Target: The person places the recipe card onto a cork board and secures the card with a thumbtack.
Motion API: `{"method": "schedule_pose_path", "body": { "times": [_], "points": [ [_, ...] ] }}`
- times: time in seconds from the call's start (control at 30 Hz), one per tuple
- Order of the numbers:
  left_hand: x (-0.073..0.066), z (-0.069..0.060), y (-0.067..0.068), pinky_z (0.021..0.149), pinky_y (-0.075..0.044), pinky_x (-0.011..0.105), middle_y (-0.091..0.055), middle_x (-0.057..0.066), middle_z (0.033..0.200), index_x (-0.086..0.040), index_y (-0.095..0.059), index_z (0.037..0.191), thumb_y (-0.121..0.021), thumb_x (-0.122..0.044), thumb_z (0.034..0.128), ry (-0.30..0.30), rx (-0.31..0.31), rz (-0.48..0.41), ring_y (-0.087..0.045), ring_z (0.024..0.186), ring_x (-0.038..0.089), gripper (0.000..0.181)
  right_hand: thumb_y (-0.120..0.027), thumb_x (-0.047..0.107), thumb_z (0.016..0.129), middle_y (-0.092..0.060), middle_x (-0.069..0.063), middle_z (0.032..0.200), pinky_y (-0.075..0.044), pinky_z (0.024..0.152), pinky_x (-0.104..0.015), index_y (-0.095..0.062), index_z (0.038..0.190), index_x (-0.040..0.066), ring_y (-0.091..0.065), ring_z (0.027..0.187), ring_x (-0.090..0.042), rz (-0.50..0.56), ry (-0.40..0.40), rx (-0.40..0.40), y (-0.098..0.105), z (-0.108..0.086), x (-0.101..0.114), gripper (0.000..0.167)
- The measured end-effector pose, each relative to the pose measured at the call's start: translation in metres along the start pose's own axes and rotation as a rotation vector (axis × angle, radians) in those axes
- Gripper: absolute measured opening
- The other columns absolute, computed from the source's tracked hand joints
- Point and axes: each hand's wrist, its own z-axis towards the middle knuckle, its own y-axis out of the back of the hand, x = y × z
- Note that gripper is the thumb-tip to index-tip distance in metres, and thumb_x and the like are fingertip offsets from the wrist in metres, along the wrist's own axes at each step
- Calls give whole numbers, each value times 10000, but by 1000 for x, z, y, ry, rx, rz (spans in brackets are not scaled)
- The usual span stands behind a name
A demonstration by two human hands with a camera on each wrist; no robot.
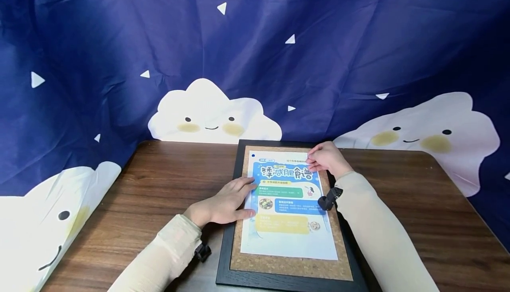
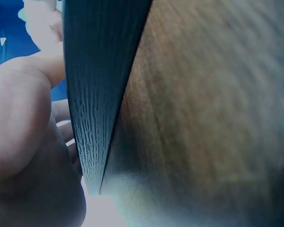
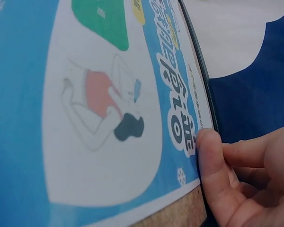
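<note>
Printed sheet (image 1: pixel 288 205) with a large title in Chinese characters and green, blue and yellow text panels, lying on a cork board (image 1: pixel 292 270) in a black frame (image 1: pixel 255 279). In the head view, the framed board sits right of centre on a brown wooden table (image 1: pixel 171 172), running from the far edge down toward the near edge. A small blue dot (image 1: pixel 253 155) marks the sheet's upper left corner. The left hand (image 1: pixel 225 202) rests across the board's left edge, fingers extended, fingertips on the sheet. The right hand (image 1: pixel 327 159) is at the sheet's upper right corner, its fingertips bunched. Both sleeves (image 1: pixel 159 254) are cream. Behind the table hangs a dark blue backdrop (image 1: pixel 255 39) with smiling white clouds.

In the left wrist view, the frame's grained black side slants down between the left hand, at the left, and blurred table wood.

In the right wrist view, the sheet shows a drawn figure in a red top. The right hand's bent fingers meet the corner by the title; whether they grip anything is hidden.
</note>
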Motion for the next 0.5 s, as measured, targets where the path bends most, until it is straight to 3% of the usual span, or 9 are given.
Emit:
{"method": "schedule_pose_path", "body": {
  "times": [0.23, 0.5],
  "points": [
    [2, 1, -1, 1342, -187, 593, -186, 219, 1780, 17, -296, 1675, -596, -397, 1117, -11, 3, 0, -146, 1674, 423, 756, -540, -35, 1052, -726, -102, 896, -665, 706, -308, -574, 1353, -178, -735, 683, -139, -8, -36, 19, 3, -2, 2, 335],
    [2, 1, -1, 1352, -162, 585, -168, 212, 1790, 12, -277, 1686, -577, -400, 1124, -6, 11, -8, -139, 1680, 410, 758, -555, -7, 1061, -710, -68, 796, -652, 663, -284, -600, 1337, -154, -726, 636, -137, -25, -55, 32, 7, -1, -1, 315]
  ]
}}
